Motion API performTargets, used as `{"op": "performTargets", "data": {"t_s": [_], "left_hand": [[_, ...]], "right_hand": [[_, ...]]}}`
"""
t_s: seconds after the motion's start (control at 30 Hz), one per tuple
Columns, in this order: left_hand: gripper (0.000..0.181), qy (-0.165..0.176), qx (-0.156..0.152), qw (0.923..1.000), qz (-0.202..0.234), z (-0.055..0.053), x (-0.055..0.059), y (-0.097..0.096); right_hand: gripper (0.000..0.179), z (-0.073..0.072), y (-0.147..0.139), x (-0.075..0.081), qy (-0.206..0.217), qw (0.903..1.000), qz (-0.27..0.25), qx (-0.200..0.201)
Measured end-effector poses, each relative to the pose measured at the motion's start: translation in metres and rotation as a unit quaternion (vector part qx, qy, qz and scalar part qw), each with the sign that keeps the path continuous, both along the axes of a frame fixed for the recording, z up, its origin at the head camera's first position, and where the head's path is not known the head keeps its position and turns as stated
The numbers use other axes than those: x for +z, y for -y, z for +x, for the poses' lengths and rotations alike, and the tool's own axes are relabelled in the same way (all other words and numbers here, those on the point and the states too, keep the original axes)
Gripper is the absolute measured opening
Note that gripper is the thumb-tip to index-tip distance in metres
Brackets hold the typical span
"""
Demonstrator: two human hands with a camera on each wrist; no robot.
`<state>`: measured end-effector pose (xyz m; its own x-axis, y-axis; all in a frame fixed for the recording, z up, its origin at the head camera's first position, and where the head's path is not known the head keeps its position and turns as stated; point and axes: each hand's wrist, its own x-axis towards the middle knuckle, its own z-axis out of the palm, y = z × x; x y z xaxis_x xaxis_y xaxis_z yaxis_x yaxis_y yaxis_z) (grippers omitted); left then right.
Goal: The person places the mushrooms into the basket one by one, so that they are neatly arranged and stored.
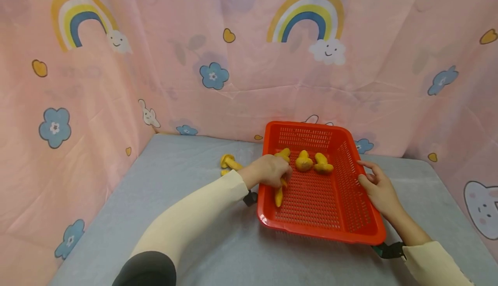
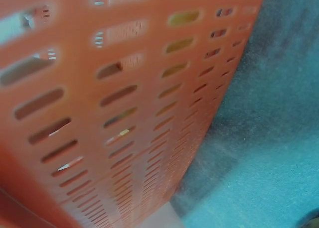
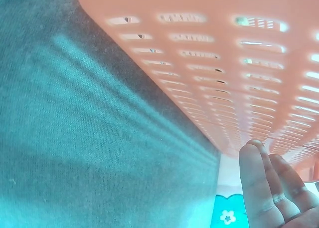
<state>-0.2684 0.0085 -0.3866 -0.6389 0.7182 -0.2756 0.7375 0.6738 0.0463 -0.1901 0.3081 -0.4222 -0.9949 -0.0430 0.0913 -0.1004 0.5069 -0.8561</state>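
Yellow mushrooms (image 1: 304,162) lie in a basket (image 1: 311,199); left fingers (image 1: 277,181) grip one, straight right fingers (image 3: 255,175) touch the rim (image 1: 319,232).

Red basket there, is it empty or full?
Neither: the red basket holds several yellow mushrooms, yet much of its slotted floor is bare.

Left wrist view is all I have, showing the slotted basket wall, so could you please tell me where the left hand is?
Observer: The left hand reaches into the red basket from its left side.
Operator: Thank you; and where is the right hand?
Observer: The right hand is at the basket's opposite side.
Operator: Is any item in the basket clear of the left hand?
Observer: Yes, two yellow mushrooms sit side by side, to the right of that hand.
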Motion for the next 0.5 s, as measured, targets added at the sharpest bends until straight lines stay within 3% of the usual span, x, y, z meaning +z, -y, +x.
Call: {"op": "performTargets", "data": {"t_s": [0.33,0.5], "left_hand": [[0.020,0.024,0.006,0.9997,-0.002,-0.0007,0.0004,-0.0006],[0.019,0.023,-0.008,0.9996,0.013,-0.0019,0.0001,0.0024]], "right_hand": [[0.051,-0.0004,-0.0001,-0.0007,0.000,1.0000,0.000,0.000],[0.051,-0.0012,0.0004,-0.0004,0.003,1.0000,0.000,-0.001]]}}
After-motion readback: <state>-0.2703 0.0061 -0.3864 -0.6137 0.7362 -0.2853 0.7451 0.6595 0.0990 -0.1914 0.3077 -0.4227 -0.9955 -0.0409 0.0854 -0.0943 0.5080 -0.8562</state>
